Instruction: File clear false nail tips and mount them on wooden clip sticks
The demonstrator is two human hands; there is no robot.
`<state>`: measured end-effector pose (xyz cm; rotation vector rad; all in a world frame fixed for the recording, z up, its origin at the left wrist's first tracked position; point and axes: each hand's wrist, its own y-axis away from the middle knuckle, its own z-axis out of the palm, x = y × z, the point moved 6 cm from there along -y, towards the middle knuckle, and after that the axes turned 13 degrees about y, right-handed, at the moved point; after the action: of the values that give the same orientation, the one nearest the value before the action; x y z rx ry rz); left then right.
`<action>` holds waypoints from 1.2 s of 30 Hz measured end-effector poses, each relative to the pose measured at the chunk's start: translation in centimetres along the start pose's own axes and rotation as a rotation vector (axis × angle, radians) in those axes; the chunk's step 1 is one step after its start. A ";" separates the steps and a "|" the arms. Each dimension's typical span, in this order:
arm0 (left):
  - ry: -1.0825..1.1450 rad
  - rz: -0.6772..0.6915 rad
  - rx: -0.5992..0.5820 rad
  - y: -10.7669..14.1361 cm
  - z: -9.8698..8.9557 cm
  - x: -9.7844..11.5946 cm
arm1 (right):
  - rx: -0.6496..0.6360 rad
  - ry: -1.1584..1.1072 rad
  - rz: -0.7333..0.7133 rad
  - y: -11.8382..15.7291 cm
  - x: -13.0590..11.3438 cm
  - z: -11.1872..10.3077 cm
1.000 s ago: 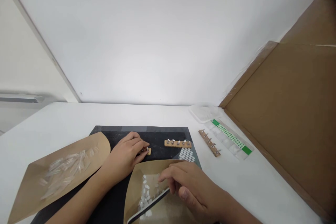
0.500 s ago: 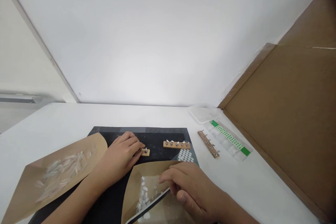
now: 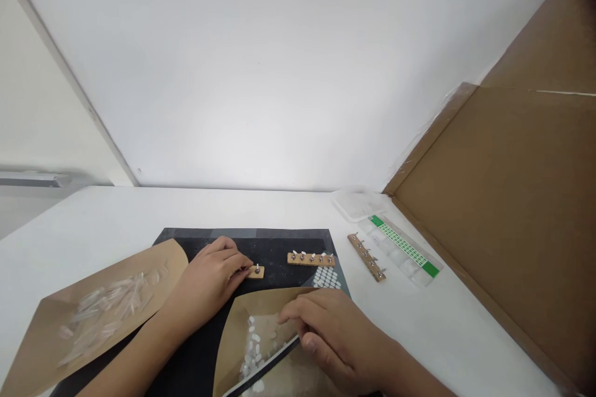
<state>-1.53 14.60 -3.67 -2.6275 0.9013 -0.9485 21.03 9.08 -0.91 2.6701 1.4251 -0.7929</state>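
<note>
My left hand (image 3: 221, 270) is closed, thumb and fingertips pinching a small wooden strip (image 3: 256, 272) on the black mat. One metal toggle switch stands up at its exposed end; my fingers cover the rest. Over a brown pouch (image 3: 237, 316) with a clear window hangs my right hand (image 3: 335, 338). Its fingers are curled, the index finger reaching forward, and whatever they grip is hidden. Small white caps (image 3: 254, 347) show at the pouch's window, crossed by a dark strip (image 3: 267, 369) with a pale edge that runs up to the right hand.
Another wooden strip (image 3: 310, 259) carries several toggle switches with white tips on the black mat (image 3: 195, 347). To its right lie a strip of bare-levered switches (image 3: 367, 257) and a clear box (image 3: 405, 248) with a green label. At left, a brown pouch (image 3: 37, 335) shows clear tubes. Cardboard (image 3: 503, 198) walls the right side.
The whole view has shifted slightly. Both hands keep nearly the same places, the left on the small wooden strip and the right over the pouch.
</note>
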 end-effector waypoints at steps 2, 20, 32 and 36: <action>0.000 -0.016 0.009 0.1 0.0 -0.2 | -0.011 0.003 0.004 0.0 0.0 0.0; 0.031 -0.070 0.032 0.1 0.3 -0.4 | -0.025 0.036 0.025 0.2 0.1 0.1; 0.072 -0.063 0.171 0.1 -0.5 -0.4 | -0.030 0.050 0.040 0.1 0.1 0.2; 0.088 -0.006 0.284 -0.2 -1.8 1.3 | 0.047 0.054 0.044 0.1 0.0 -0.2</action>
<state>-1.83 13.96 -1.51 -2.3669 0.7173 -1.1115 21.17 9.12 -0.80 2.7681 1.3704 -0.7652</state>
